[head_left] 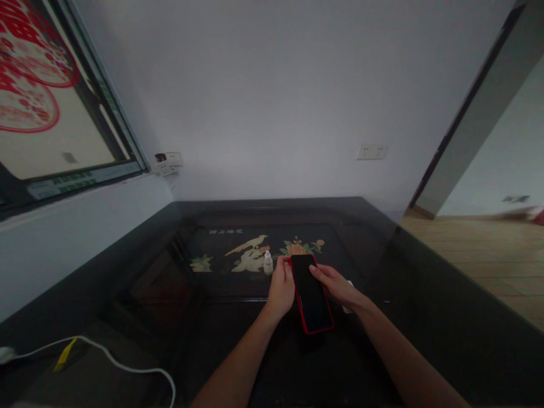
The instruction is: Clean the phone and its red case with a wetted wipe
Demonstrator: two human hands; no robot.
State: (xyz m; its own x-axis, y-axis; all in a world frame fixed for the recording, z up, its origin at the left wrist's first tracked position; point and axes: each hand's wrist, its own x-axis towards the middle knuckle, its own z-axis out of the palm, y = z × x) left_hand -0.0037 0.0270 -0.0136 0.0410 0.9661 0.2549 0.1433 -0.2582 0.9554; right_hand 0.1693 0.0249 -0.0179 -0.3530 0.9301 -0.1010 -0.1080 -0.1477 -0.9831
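A smartphone point(312, 297) in a red case is held between my two hands above the dark table, its black screen facing up. My left hand point(282, 287) grips the left edge near the far end. On the opposite edge, my right hand point(338, 285) is closed round the phone, thumb lying on the screen. Just left of my left hand stands a small clear bottle point(268, 263) with a white cap. Something white point(347, 309) lies partly hidden beneath my right wrist; I cannot make out what it is.
The glossy black table point(204, 351) bears a bird and flower picture. A white cable point(114, 361) with a yellow tag point(65, 355) lies at the lower left. Wall sockets point(372, 152) sit behind the table, and a window point(63, 113) is at the left.
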